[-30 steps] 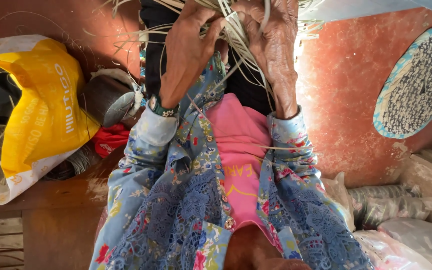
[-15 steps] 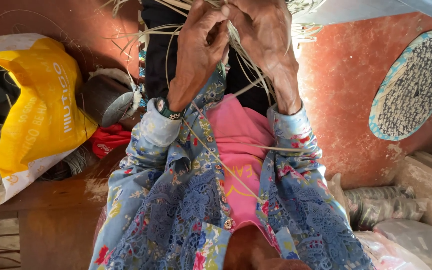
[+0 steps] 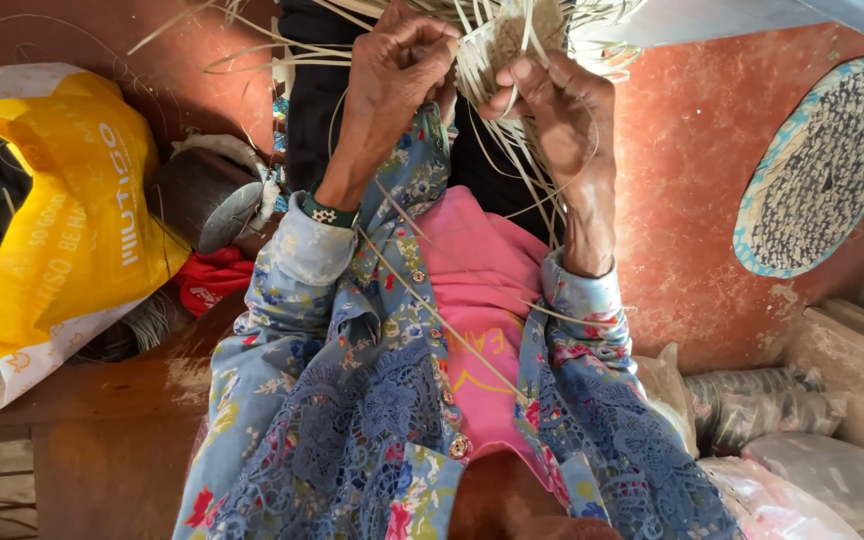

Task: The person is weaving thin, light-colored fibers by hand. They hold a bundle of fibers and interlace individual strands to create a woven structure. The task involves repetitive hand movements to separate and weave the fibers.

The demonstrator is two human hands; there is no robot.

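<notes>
In the head view, the left hand (image 3: 392, 75) is closed around thin straw strands (image 3: 432, 310) that run down over the pink shirt. The right hand (image 3: 552, 100) pinches the edge of the woven straw piece (image 3: 507, 40), held up at the top. A yellow bag (image 3: 72, 210) lies at the left, and a round woven mat (image 3: 822, 170) lies at the right on the red floor.

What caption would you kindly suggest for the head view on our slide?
Left hand and right hand hold a pale woven straw piece above a pink top, beside a yellow plastic bag.
</notes>
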